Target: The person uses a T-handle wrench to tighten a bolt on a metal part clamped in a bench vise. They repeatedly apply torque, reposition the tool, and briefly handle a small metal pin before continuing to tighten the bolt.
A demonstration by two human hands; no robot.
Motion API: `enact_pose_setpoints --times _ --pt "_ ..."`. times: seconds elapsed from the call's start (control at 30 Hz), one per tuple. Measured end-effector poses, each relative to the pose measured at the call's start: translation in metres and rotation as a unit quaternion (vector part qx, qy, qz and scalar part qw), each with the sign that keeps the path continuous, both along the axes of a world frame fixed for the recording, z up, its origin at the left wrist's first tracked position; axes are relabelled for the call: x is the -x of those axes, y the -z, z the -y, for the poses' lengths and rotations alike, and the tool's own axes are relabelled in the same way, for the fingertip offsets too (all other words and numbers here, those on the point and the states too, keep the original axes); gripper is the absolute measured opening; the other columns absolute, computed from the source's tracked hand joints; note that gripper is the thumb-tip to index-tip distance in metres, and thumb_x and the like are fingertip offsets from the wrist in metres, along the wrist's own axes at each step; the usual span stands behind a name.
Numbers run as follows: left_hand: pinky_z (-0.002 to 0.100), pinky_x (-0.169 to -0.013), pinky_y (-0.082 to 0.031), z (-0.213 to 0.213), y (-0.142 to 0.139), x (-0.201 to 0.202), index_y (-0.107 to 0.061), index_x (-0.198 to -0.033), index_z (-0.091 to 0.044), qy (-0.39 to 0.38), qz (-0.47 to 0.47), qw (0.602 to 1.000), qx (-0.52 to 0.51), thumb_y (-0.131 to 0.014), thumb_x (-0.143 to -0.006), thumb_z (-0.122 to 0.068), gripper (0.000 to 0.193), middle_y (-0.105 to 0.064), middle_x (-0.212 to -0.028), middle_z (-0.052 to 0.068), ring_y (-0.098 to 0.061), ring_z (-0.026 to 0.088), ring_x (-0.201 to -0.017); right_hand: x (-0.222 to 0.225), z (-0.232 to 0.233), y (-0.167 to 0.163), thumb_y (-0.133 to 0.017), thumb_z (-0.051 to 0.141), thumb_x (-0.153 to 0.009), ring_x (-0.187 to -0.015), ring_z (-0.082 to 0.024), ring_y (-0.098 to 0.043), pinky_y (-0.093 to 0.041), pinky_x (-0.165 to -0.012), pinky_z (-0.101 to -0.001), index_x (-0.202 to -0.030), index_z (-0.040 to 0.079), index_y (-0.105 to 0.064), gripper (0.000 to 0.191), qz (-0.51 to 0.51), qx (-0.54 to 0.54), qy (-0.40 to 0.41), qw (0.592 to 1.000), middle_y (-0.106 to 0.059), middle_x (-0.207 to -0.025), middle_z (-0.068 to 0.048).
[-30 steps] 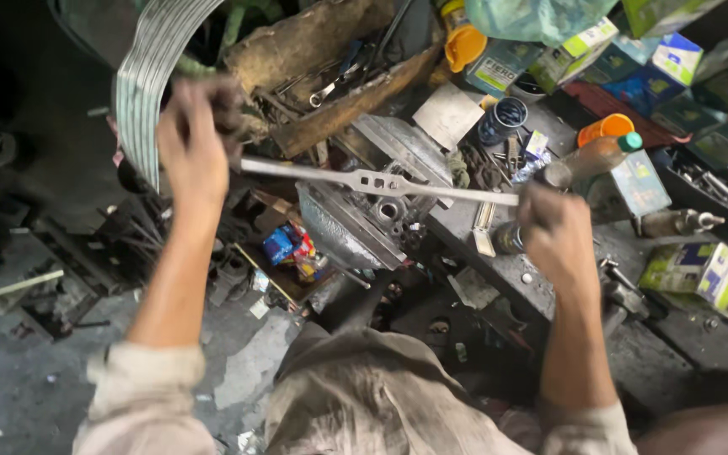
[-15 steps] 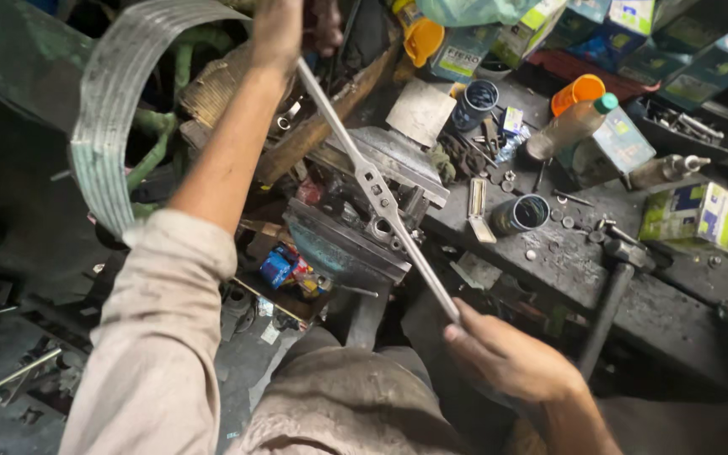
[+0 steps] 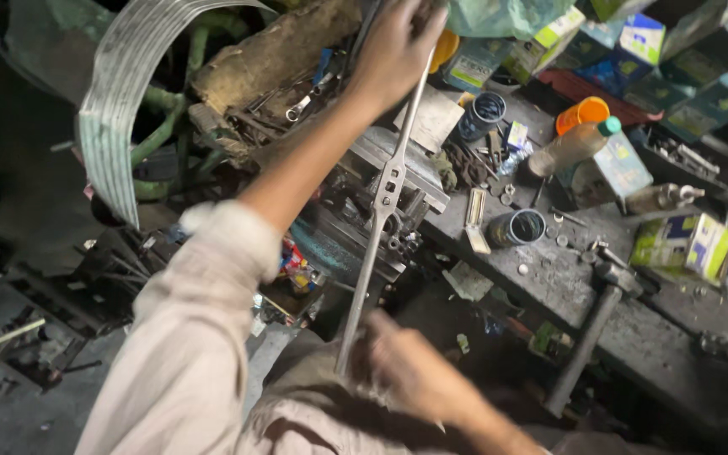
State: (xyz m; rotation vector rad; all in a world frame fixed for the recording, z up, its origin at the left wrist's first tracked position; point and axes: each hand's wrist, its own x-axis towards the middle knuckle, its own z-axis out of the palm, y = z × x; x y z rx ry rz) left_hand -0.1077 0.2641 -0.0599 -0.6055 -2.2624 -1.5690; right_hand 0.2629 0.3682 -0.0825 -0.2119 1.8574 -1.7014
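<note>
— Cluttered and dim, that workbench [image 3: 634, 337]: dark, greasy top, small colourful cartons [image 3: 684, 244] along its far edge, loose washers and bits scattered across it.

— And what are the hands on?

— A long two-handled metal tap wrench [image 3: 385, 198]. It runs steeply from upper right to lower left, with its slotted middle sitting over a grey metal block [image 3: 398, 164] at the bench's near corner.

— Who holds which end?

— The left hand [image 3: 398, 46], arm stretched out in a pale sleeve [image 3: 187, 337], is clenched around the far handle at the top. The right hand [image 3: 406, 366] is close to the body, fingers curled about the near handle's tip (the grip itself is partly blurred, but the bar ends inside the fist).

— Anything beside the wrench?

— Two open dark tins: one [image 3: 520, 227] just right of the block, another [image 3: 484, 114] further back. A plastic bottle with a green cap [image 3: 570, 147] lies on its side, touching an orange cup [image 3: 583, 114]. A hammer [image 3: 591, 333] leans against the bench's front edge, head up.

— And to the left?

— A wide ribbed metal band [image 3: 120, 109] curves up and over green hoses [image 3: 162, 126]. Below that, the grimy floor [image 3: 10, 404] carries scrap parts, well apart from both hands.
</note>
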Motion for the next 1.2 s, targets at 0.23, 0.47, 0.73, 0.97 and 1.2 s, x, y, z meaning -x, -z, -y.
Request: enact_pose_setpoints --times 0.23,0.47,0.73,0.97,1.2 --pt "0.055 -0.108 -0.033 0.074 -0.047 -0.274 -0.042 -0.146 -0.006 0.033 0.084 0.973 0.211 -0.073 -0.088 -0.038 0.073 -0.038 -0.15 0.022 -0.044 0.045 -0.134 0.165 -0.07 -0.042 -0.063 0.012 -0.102 -0.077 -0.024 -0.064 -0.052 -0.071 -0.0379 -0.114 0.003 -0.066 0.015 -0.474 -0.245 0.115 0.838 -0.067 -0.093 -0.013" --pt "0.043 -0.078 -0.06 0.023 -0.057 -0.369 -0.019 -0.164 0.0 -0.144 0.211 0.895 0.366 -0.064 -0.091 -0.014 0.087 -0.045 -0.153 0.029 -0.069 0.039 -0.102 0.319 -0.052 -0.06 -0.065 0.039 -0.096 -0.144 -0.041 -0.045 -0.027 -0.124 -0.0558 -0.139 0.002 -0.057 0.058 -0.77 -0.26 -0.209 0.544 -0.054 -0.147 -0.02" --pt "0.033 -0.055 -0.053 0.032 -0.025 -0.355 -0.071 -0.094 -0.01 -0.402 -0.054 0.857 0.318 -0.079 -0.093 -0.033 0.024 -0.067 -0.078 0.003 -0.065 0.02 -0.066 0.37 -0.056 -0.051 -0.066 0.05 -0.094 -0.106 -0.037 -0.07 -0.056 -0.096 -0.0452 -0.101 0.003 -0.062 0.049 -0.829 -0.168 -0.29 0.449 -0.072 -0.113 -0.016" --pt "0.03 -0.05 -0.049 0.051 -0.012 -0.355 -0.076 -0.098 -0.008 -0.356 -0.097 0.859 0.354 -0.08 -0.092 -0.031 0.024 -0.064 -0.074 0.0 -0.061 0.015 -0.063 0.357 -0.071 -0.043 -0.071 0.045 -0.088 -0.106 -0.035 -0.069 -0.055 -0.092 -0.0439 -0.102 0.005 -0.061 0.043 -0.812 -0.223 -0.257 0.475 -0.07 -0.111 -0.015" --pt "0.023 -0.042 -0.044 0.145 -0.034 -0.291 -0.084 -0.094 -0.021 -0.163 -0.193 0.875 0.413 -0.081 -0.092 -0.044 0.023 -0.069 -0.072 -0.007 -0.06 0.008 -0.068 0.25 -0.099 -0.047 -0.075 0.041 -0.098 -0.083 -0.033 -0.067 -0.053 -0.079 -0.0455 -0.094 0.006 -0.058 0.039 -0.709 -0.373 -0.13 0.584 -0.065 -0.082 -0.013"
